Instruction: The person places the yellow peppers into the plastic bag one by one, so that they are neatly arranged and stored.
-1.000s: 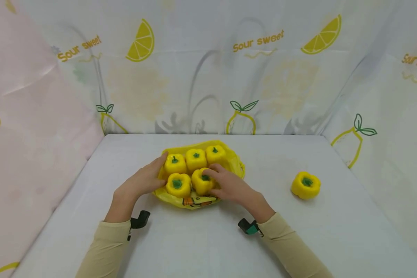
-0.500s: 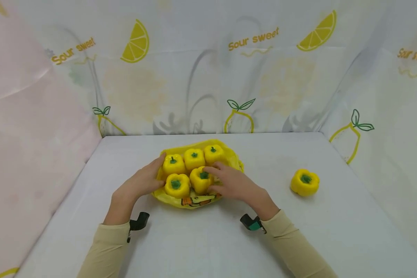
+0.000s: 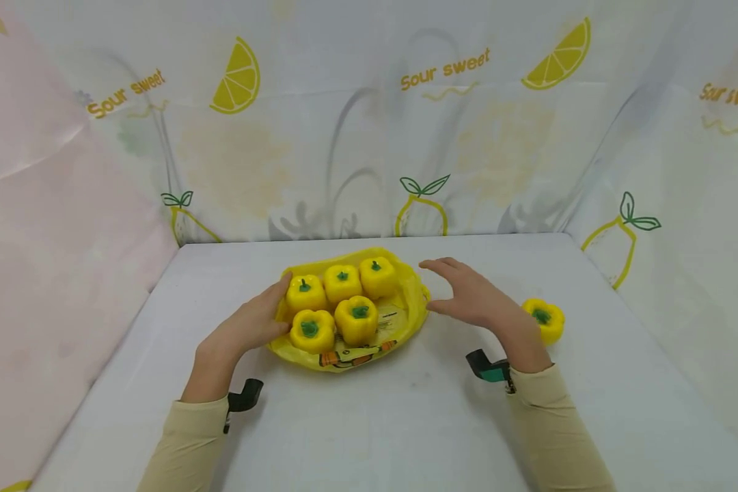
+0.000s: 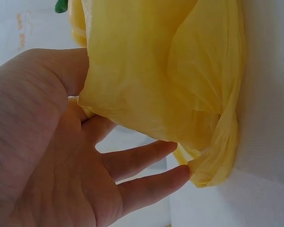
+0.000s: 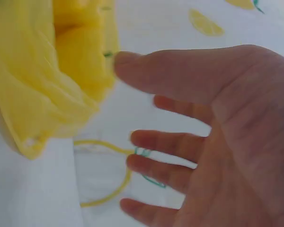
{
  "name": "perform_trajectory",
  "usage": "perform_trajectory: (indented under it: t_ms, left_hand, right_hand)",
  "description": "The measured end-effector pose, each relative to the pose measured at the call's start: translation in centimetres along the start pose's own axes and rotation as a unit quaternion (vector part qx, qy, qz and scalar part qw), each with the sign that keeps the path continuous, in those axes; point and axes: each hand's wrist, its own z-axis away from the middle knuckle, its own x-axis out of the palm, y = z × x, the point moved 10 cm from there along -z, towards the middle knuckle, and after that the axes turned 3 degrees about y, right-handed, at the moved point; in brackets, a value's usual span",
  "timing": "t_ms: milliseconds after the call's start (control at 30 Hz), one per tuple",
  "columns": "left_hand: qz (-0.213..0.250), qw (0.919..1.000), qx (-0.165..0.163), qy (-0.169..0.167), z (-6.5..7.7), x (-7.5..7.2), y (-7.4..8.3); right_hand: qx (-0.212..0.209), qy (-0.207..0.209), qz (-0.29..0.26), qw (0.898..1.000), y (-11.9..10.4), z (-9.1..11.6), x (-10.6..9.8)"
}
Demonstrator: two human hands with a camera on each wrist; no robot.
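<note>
A yellow plastic bag (image 3: 413, 316) lies spread on the table with its mouth facing up. Inside it sit several yellow bell peppers (image 3: 357, 321) with green stems. My left hand (image 3: 249, 324) grips the bag's left edge. In the left wrist view, the bag's rim (image 4: 132, 90) passes between the thumb and index finger of that hand, and the other fingertips touch the plastic. Just off the bag's right side, my right hand (image 3: 473, 294) hovers with spread fingers and holds nothing. One more yellow bell pepper (image 3: 550, 326) stands on the table at right, partly covered by my right wrist.
The white-covered table (image 3: 369, 430) meets a lemon-print cloth backdrop (image 3: 344, 137) at its far edge. Similar cloth hangs at both sides. A small black camera mount is strapped at each wrist.
My right hand has let go of the front pepper in the bag and moved right, out past the bag's edge. The left hand keeps its place at the bag.
</note>
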Motion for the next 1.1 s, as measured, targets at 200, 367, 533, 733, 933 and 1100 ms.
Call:
perform_trajectory:
  t_ms: [200,367,533,733,933,1100]
  left_hand:
    - [-0.008,1.0000,0.002,0.002,-0.2,-0.1,-0.1]
    - [-0.005,1.0000,0.006,0.002,-0.1,-0.2,0.0]
    - [0.002,1.0000,0.008,0.000,0.0,-0.2,0.2]
    - [0.000,1.0000,0.007,0.000,0.1,-0.3,0.2]
    - [0.003,0.9999,0.011,0.002,0.0,-0.2,0.0]
    - [0.005,0.9998,0.020,0.002,-0.1,0.0,0.1]
  right_hand:
    - [0.028,-0.003,-0.018,0.999,3.2,0.8,-2.1]
    - [0.059,-0.003,-0.022,0.998,5.6,1.6,-3.2]
    - [0.090,-0.017,-0.026,0.995,8.0,2.9,-4.2]
    - [0.116,-0.046,-0.014,0.992,10.1,4.6,-4.8]
    - [0.162,-0.109,-0.009,0.981,12.0,6.1,-4.4]
    - [0.204,-0.151,-0.016,0.967,13.2,7.1,-3.7]
